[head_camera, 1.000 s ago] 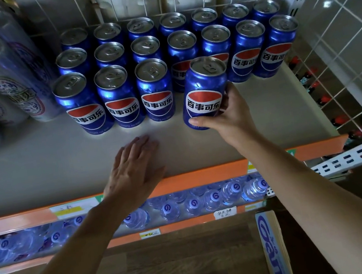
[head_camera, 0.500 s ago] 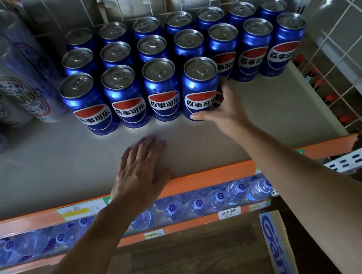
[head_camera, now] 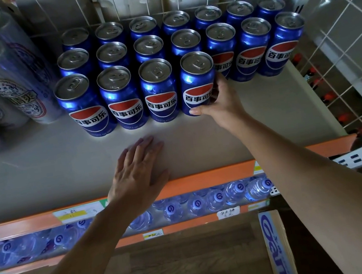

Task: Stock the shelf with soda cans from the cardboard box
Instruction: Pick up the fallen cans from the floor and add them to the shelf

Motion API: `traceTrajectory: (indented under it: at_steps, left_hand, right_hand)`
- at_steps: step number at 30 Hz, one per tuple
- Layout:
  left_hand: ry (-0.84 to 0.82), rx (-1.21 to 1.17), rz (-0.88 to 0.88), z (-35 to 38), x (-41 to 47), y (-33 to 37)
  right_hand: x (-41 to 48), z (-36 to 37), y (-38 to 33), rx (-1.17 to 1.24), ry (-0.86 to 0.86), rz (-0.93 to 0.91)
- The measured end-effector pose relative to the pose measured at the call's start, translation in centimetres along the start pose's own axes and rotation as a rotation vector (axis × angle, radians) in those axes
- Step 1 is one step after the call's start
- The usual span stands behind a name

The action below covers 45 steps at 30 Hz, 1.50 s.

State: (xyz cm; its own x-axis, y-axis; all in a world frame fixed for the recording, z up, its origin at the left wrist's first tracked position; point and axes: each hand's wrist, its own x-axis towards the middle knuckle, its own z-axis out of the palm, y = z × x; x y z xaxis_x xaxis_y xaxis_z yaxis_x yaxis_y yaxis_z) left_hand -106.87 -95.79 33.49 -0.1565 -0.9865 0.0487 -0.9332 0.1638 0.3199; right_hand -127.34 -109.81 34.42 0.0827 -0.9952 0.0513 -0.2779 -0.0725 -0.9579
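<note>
1. The blue soda can [head_camera: 197, 82] that was held tilted in front of the row a second ago now stands upright on the shelf [head_camera: 265, 110]. It is fourth from the left in the front row, at centre frame, just beside the third front-row can [head_camera: 158, 88].

2. The placement looks all but finished. The can's base appears to sit flat on the shelf and its label faces out like its neighbours'. What seems left is to let go.

3. The right hand [head_camera: 222, 105] still grips the can low down. Its thumb [head_camera: 196, 111] lies across the front of the base and its fingers [head_camera: 214, 94] curl round the right side. How far they reach behind the can cannot be told.

4. The left hand [head_camera: 138, 173] rests palm down on the shelf near its orange front edge, lower centre. Its fingers [head_camera: 146, 144] are straight and close together, and it holds nothing.

5. To the right of the new can, the front row is unfilled before three second-row cans [head_camera: 254, 55], so more cans seem to be needed there.

6. A corner of the cardboard box [head_camera: 277, 246] shows at the lower right of the frame. Its contents are out of sight.
</note>
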Motion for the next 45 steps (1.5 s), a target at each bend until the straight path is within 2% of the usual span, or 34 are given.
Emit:
traceTrajectory:
  at_steps: [12, 19, 25, 29, 35, 39, 42, 45]
  left_hand:
    - [0.01, -0.003, 0.002, 0.0, 0.0, 0.1]
    - [0.011, -0.005, 0.004, 0.0, -0.1, 0.0]
    - [0.022, -0.013, 0.004, 0.1, -0.1, 0.0]
    - [0.031, -0.027, -0.002, 0.0, -0.1, 0.1]
    - [0.01, -0.012, -0.002, -0.1, -0.1, 0.1]
    - [0.0, -0.007, -0.004, 0.0, -0.1, 0.2]
    - [-0.007, -0.014, -0.005, 0.0, -0.1, 0.1]
    - [-0.016, -0.021, -0.01, -0.1, -0.1, 0.2]
  right_hand:
    - [-0.1, 0.3, 0.2, 0.018, -0.004, 0.019]
    - [0.4, -0.2, 0.2, -0.009, -0.071, 0.039]
    - [-0.1, 0.3, 0.4, -0.042, -0.027, 0.032]
    - [-1.3, 0.9, 0.1, -0.012, 0.063, 0.026]
    - [-3.5, 0.7, -1.7, -0.112, 0.177, -0.087]
    - [-3.7, -0.7, -4.7, -0.286, 0.241, -0.31]
    - [-2.3, -0.7, -7.0, -0.441, 0.2, -0.483]
    - [-0.8, 0.6, -8.7, -0.592, 0.084, -0.562]
